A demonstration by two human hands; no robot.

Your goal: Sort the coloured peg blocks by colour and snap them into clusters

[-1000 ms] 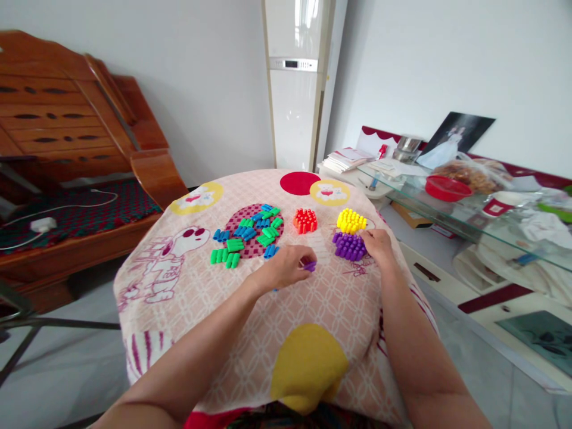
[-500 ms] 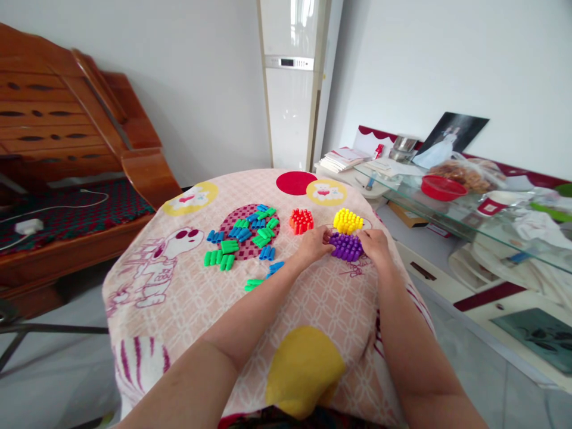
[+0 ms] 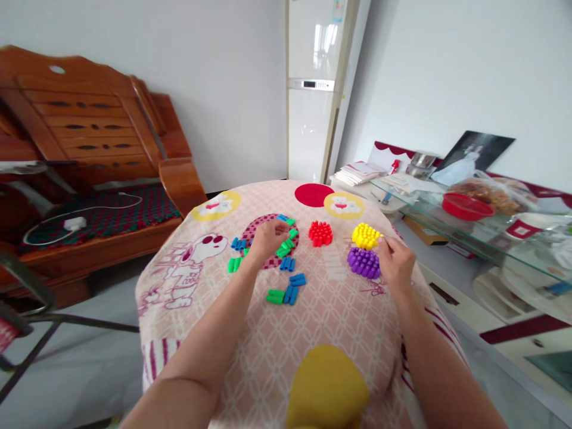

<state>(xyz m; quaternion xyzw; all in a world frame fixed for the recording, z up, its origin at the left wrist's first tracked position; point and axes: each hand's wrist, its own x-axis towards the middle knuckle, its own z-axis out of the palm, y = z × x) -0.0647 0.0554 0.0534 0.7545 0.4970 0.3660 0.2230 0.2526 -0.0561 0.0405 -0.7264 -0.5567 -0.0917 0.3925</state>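
Observation:
My left hand [image 3: 267, 239] is over a scatter of green connector blocks [image 3: 276, 296] and blue connector blocks [image 3: 287, 264]. Its fingers look apart and curved, and they hide part of the scatter. Beside the yellow cluster of pegged blocks [image 3: 365, 236] is my right hand [image 3: 397, 261], its fingers curled and the thumb and forefinger together at the cluster's right edge. Whatever they pinch is too small to make out. Just in front of the yellow blocks lies a purple cluster [image 3: 363, 263]. A red cluster [image 3: 320, 233] stands between the hands.
A patterned cloth [image 3: 330, 322] covers the round table. On the right, a glass shelf [image 3: 420, 208] holds a red bowl [image 3: 467, 206], bags and papers. A wooden bench [image 3: 89, 131] stands to the left, and a tall white cabinet unit [image 3: 310, 119] at the back.
My left hand has left the purple blocks and moved left over the green and blue ones. My right hand stays near the yellow and purple clusters. The view has turned slightly left.

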